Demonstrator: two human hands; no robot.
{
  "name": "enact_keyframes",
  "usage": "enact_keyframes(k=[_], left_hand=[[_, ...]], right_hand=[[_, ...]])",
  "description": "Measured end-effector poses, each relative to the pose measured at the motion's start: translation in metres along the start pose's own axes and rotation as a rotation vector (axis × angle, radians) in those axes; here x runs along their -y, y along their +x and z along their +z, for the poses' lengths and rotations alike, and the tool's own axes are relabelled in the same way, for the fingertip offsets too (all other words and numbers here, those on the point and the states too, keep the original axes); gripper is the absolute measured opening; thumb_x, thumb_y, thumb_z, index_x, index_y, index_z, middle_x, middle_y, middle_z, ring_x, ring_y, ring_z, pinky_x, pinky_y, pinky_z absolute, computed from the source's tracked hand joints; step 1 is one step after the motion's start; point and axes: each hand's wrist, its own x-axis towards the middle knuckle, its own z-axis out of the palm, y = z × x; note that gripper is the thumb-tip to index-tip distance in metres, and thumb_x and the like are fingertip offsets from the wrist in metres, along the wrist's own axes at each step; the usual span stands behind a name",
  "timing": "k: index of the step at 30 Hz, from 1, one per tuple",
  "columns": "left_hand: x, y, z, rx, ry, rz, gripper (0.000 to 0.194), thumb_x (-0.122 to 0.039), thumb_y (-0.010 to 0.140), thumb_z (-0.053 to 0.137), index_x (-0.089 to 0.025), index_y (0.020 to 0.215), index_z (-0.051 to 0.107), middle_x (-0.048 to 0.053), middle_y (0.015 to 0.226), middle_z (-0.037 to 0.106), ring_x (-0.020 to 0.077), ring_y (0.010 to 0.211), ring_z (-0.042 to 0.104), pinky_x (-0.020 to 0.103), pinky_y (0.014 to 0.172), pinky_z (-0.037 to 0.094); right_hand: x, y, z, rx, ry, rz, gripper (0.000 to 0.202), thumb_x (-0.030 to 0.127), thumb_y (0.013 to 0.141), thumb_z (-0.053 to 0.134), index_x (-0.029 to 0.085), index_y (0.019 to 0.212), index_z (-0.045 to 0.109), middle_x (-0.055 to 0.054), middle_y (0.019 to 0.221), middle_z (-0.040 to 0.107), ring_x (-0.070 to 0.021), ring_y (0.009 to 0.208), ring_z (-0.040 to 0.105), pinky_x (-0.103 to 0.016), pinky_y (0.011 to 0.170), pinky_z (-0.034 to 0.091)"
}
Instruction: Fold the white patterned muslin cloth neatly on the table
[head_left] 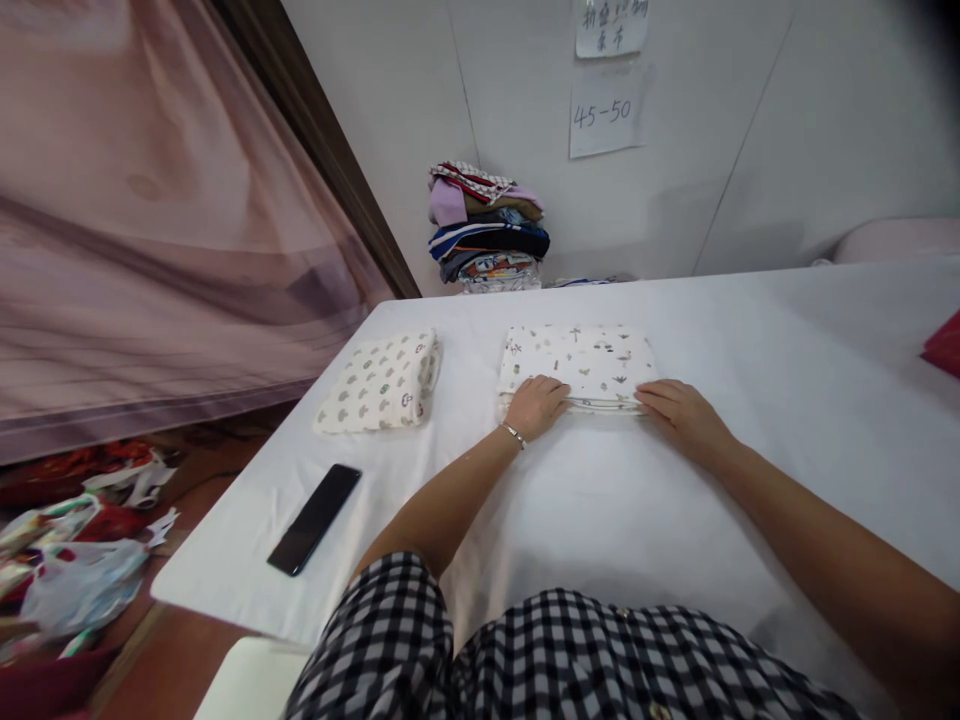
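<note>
A folded white cloth with small printed figures [577, 358] lies flat on the white-covered table, its layered edge facing me. My left hand [537, 405] rests at the near left corner of this cloth, fingers pressed together along the edge. At the near right corner, my right hand [684, 415] has its fingertips closed on the folded edge. How far the thumbs reach under the layers is hidden. To the left lies a second folded cloth with a grey-green print [381, 382], touched by neither hand.
A black phone [315, 520] lies on the table [247, 570] at the left. Behind the table a stack of folded clothes [489, 228] stands by the wall. A pink curtain [165, 200] hangs at the left, with plastic bags [86, 585] below. Something red [943, 347] shows at the right edge.
</note>
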Motion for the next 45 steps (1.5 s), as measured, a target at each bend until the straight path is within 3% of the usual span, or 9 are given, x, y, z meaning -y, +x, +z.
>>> enact_keyframes(k=[6,15,22,26,31,39,45], left_hand=[[0.000,0.001,0.000,-0.020,-0.015,0.037,0.031,-0.040,0.093,0.044,-0.018,0.112,0.057,0.009,0.108,0.061,0.0223,0.099,0.053,0.036,0.083,0.039],[-0.003,0.012,-0.004,0.024,0.054,0.055,0.023,-0.026,0.089,0.050,-0.018,0.108,0.058,0.009,0.102,0.061,0.0226,0.097,0.052,0.036,0.080,0.039],[0.001,0.021,-0.001,-0.041,0.183,0.071,0.019,-0.013,0.089,0.045,-0.018,0.099,0.060,0.006,0.096,0.062,0.0198,0.090,0.052,0.034,0.076,0.038],[0.000,0.012,0.009,-0.041,0.182,0.094,0.016,-0.016,0.089,0.048,-0.019,0.098,0.061,0.005,0.095,0.063,0.0189,0.088,0.053,0.033,0.075,0.038],[-0.006,0.006,0.006,-0.065,0.149,0.059,0.021,-0.018,0.090,0.046,-0.020,0.106,0.060,0.006,0.100,0.063,0.0199,0.093,0.053,0.034,0.078,0.039],[-0.012,-0.003,0.005,-0.062,0.055,0.186,0.037,-0.024,0.091,0.046,-0.022,0.128,0.047,0.010,0.131,0.051,0.0220,0.116,0.048,0.038,0.091,0.039],[-0.012,0.007,0.008,-0.040,0.064,0.149,0.032,-0.024,0.092,0.047,-0.020,0.123,0.051,0.009,0.124,0.057,0.0207,0.110,0.052,0.037,0.090,0.040]], right_hand=[[0.003,0.001,-0.003,0.031,-0.037,-0.014,0.030,0.036,0.091,0.044,0.026,0.109,0.065,-0.007,0.116,0.064,-0.0266,0.110,0.055,-0.047,0.093,0.042],[0.004,0.014,-0.001,0.049,-0.085,-0.076,0.029,0.033,0.090,0.044,0.025,0.110,0.064,-0.007,0.114,0.065,-0.0269,0.108,0.056,-0.044,0.090,0.042],[0.003,0.016,0.009,-0.147,-0.249,-0.158,0.021,0.022,0.090,0.047,0.020,0.101,0.065,-0.006,0.102,0.070,-0.0212,0.092,0.061,-0.037,0.080,0.042],[0.005,0.012,0.009,-0.098,-0.268,-0.250,0.021,0.017,0.090,0.047,0.021,0.100,0.066,-0.005,0.101,0.069,-0.0196,0.092,0.060,-0.035,0.078,0.042],[0.004,0.012,0.007,-0.083,-0.281,-0.263,0.023,0.019,0.092,0.045,0.021,0.098,0.067,-0.005,0.100,0.069,-0.0198,0.092,0.059,-0.035,0.077,0.042],[0.000,0.013,0.010,-0.062,-0.239,-0.239,0.024,0.023,0.091,0.045,0.022,0.099,0.067,-0.006,0.099,0.069,-0.0206,0.091,0.058,-0.036,0.078,0.042],[-0.001,0.012,0.010,-0.057,-0.226,-0.243,0.024,0.022,0.091,0.044,0.021,0.102,0.065,-0.007,0.102,0.068,-0.0212,0.092,0.059,-0.036,0.079,0.043]])
